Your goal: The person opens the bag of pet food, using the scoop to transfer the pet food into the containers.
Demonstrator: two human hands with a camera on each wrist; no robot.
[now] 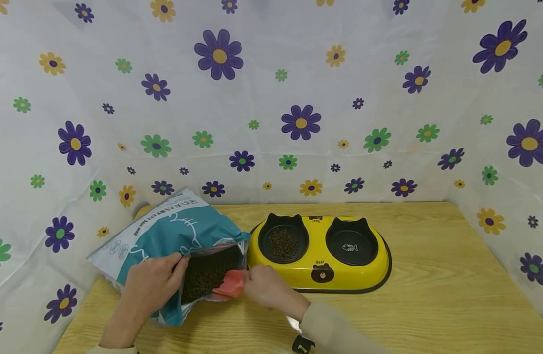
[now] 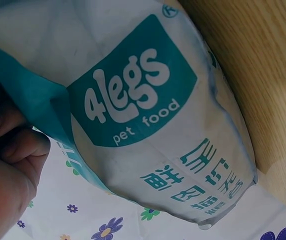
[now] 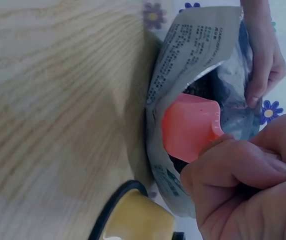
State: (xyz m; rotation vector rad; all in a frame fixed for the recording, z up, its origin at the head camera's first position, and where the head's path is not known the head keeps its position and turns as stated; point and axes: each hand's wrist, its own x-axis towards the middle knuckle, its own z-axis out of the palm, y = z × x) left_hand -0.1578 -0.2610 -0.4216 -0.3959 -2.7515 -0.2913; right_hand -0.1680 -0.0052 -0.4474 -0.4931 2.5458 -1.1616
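Note:
A teal and white pet food bag [image 1: 183,221] leans over on the table at the left, its mouth gaping toward me. Brown kibble [image 1: 205,280] shows inside. My left hand [image 1: 154,280] grips the upper left edge of the bag's mouth; in the left wrist view its fingers curl at the bag's teal edge. With curled fingers my right hand [image 1: 269,290] holds a pink scoop [image 1: 231,284] by its handle. The scoop's bowl is in the bag's opening, as the right wrist view also shows. How much kibble the scoop carries cannot be told.
Right of the bag stands a yellow double pet bowl [image 1: 317,265]. Its left black bowl [image 1: 264,241] has kibble in it; the right black bowl [image 1: 364,246] shows a fishbone print. A flowered cloth [image 1: 254,98] hangs behind and beside the wooden table [image 1: 448,275].

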